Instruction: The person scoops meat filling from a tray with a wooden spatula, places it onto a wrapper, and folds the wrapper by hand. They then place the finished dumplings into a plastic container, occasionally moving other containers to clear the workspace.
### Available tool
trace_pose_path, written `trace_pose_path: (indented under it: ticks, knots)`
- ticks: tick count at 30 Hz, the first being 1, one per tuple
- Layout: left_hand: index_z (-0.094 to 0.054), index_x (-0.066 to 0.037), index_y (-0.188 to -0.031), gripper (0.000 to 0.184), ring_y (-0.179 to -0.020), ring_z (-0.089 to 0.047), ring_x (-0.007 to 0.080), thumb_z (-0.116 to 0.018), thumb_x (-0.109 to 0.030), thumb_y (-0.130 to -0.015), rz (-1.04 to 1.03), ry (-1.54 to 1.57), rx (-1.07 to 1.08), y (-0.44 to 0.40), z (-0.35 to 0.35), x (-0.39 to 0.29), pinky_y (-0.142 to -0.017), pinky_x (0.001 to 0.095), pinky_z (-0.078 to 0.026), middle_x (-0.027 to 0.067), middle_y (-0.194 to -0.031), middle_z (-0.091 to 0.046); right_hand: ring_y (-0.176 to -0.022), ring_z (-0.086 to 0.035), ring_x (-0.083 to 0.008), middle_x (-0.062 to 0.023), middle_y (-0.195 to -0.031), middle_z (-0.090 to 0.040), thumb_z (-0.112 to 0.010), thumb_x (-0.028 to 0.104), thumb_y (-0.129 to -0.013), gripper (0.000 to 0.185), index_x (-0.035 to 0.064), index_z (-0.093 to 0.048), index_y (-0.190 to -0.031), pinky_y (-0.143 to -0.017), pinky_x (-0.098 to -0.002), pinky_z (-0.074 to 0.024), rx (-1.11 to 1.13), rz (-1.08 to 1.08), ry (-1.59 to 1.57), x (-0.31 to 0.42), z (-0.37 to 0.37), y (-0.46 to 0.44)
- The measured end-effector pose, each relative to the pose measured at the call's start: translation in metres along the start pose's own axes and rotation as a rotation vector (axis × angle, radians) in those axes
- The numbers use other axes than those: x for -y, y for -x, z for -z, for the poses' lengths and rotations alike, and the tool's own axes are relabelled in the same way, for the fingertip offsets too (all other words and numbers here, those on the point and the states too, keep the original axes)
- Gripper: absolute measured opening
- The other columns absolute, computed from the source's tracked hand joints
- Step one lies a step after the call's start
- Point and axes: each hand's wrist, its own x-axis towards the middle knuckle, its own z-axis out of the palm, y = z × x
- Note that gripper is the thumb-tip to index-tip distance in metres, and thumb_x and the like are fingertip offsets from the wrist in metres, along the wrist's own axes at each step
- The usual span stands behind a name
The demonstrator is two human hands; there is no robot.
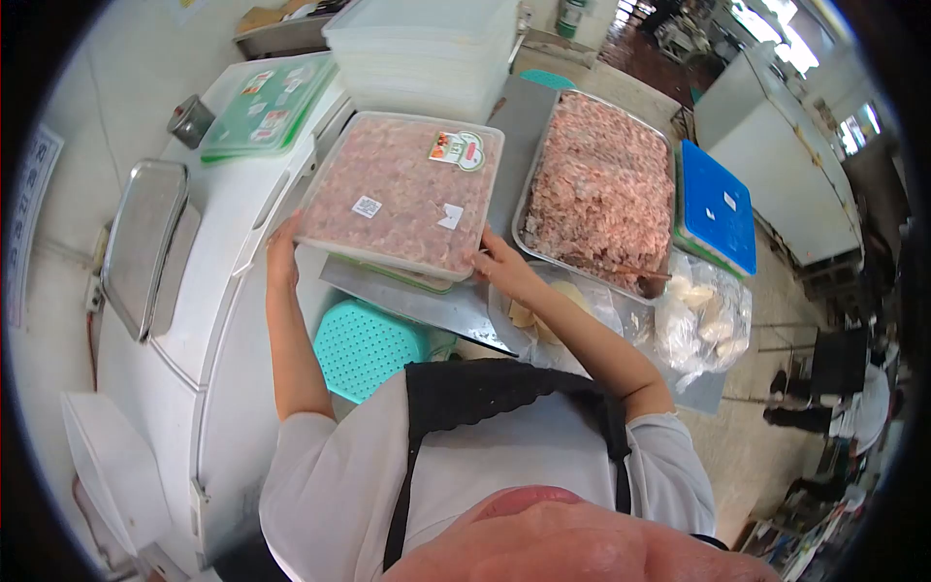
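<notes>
Between my two hands is a clear lidded box of pink minced meat (388, 194) with labels on its lid. My left hand (283, 247) grips its near left corner, and my right hand (502, 267) grips the near right corner. Under the box, the edge of a green-rimmed container (427, 284) shows. To the right, a metal tray (525, 230) holds a heap of loose minced meat (606, 179), with a brown handle-like stick at its near end. Most fingers of both hands are hidden by the box's edges.
Behind the box rises a stack of translucent boxes (422, 58). A green-lidded box (272, 107) lies at the left, a blue-lidded box (716, 204) at the right, near plastic bags (703, 325). A turquoise stool (369, 349) stands below the table edge. A person (863, 403) is far right.
</notes>
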Motion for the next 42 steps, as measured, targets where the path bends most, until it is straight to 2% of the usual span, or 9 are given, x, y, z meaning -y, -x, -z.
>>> trace_pose_path:
  ticks: [2,5,14,22,25,29,33,37,42]
  knots:
    - [-0.062,-0.001,-0.117,0.042,-0.104,-0.058,0.0185,-0.063,-0.03,-0.087,0.067,0.031,0.018,0.019,-0.005,-0.013,-0.093,0.0353,-0.042,0.0087,-0.115,-0.063,-0.098,-0.054,-0.012,-0.0033,-0.119,-0.055,-0.055,0.023,-0.091,0.061,0.0172,-0.03,-0.146,-0.079,-0.0271,-0.0454,-0.06,-0.253,-0.831,0.046,0.018,0.006]
    - [-0.06,-0.004,-0.114,0.036,-0.097,-0.061,0.018,-0.063,-0.028,-0.087,0.136,0.338,0.152,0.048,-0.02,-0.034,-0.082,0.0328,-0.048,0.0068,-0.109,-0.063,-0.1,-0.055,-0.0117,-0.0022,-0.123,-0.055,-0.053,0.017,-0.088,0.061,0.0164,-0.032,-0.146,-0.08,-0.029,-0.0468,-0.092,-0.269,-0.962,0.062,0.046,0.005]
    - [-0.058,-0.003,-0.106,0.033,-0.083,-0.062,0.0168,-0.064,-0.027,-0.085,-0.016,0.336,0.129,0.134,-0.121,-0.088,-0.069,0.0282,-0.051,0.0069,-0.096,-0.064,-0.1,-0.057,-0.0127,-0.0034,-0.124,-0.056,-0.053,0.016,-0.085,0.063,0.0123,-0.034,-0.145,-0.078,-0.0289,-0.0489,-0.147,-0.115,-0.943,0.025,0.156,0.089]
    - [-0.059,-0.005,-0.1,0.024,-0.067,-0.057,0.0087,-0.066,-0.021,-0.084,-0.038,0.338,0.381,0.196,-0.33,-0.12,-0.054,0.0239,-0.049,0.0019,-0.082,-0.057,-0.119,-0.051,-0.016,-0.0087,-0.138,-0.047,-0.058,0.019,-0.08,0.075,0.0035,-0.029,-0.147,-0.094,-0.0294,-0.0441,-0.543,-0.042,-0.806,-0.013,0.304,0.234]
    - [-0.06,-0.004,-0.099,0.022,-0.069,-0.06,0.0121,-0.065,-0.02,-0.085,0.018,0.326,0.554,0.21,-0.417,-0.121,-0.054,0.0234,-0.049,0.0037,-0.086,-0.059,-0.094,-0.055,-0.0104,-0.0021,-0.123,-0.055,-0.056,0.022,-0.082,0.068,0.013,-0.034,-0.145,-0.074,-0.0256,-0.0452,-0.702,-0.048,-0.766,-0.048,0.349,0.275]
    - [-0.06,-0.003,-0.101,0.023,-0.076,-0.062,0.0158,-0.063,-0.02,-0.086,0.074,0.25,0.717,0.226,-0.513,-0.115,-0.055,0.0234,-0.05,0.0051,-0.092,-0.061,-0.098,-0.061,-0.0126,-0.0081,-0.128,-0.056,-0.054,0.025,-0.085,0.068,0.0027,-0.032,-0.145,-0.077,-0.0261,-0.0509,-0.848,-0.104,-0.813,-0.095,0.396,0.316]
    - [-0.06,-0.004,-0.107,0.027,-0.087,-0.062,0.0176,-0.062,-0.023,-0.087,0.185,0.148,0.856,0.222,-0.587,-0.088,-0.06,0.0265,-0.051,0.0062,-0.101,-0.063,-0.079,-0.061,-0.0111,-0.0049,-0.108,-0.062,-0.054,0.027,-0.086,0.065,0.0024,-0.035,-0.143,-0.061,-0.0256,-0.0501,-0.892,-0.167,-0.836,-0.138,0.432,0.338]
    - [-0.059,-0.007,-0.114,0.031,-0.091,-0.061,0.0171,-0.061,-0.023,-0.088,0.295,0.04,0.938,0.215,-0.634,-0.067,-0.067,0.0296,-0.05,0.0061,-0.106,-0.064,-0.079,-0.058,-0.0108,-0.0016,-0.102,-0.062,-0.054,0.028,-0.083,0.063,0.0083,-0.04,-0.141,-0.065,-0.0285,-0.0471,-0.872,-0.243,-0.78,-0.196,0.466,0.342]
    - [-0.051,-0.006,-0.126,0.04,-0.111,-0.054,0.0216,-0.057,-0.02,-0.09,0.253,-0.068,0.912,0.233,-0.682,-0.048,-0.091,0.0338,-0.041,0.0095,-0.122,-0.058,-0.101,-0.062,-0.0256,-0.0158,-0.115,-0.064,-0.053,0.034,-0.088,0.056,0.001,-0.049,-0.133,-0.086,-0.0346,-0.0476,-0.927,-0.369,-0.207,-0.254,0.528,0.312]
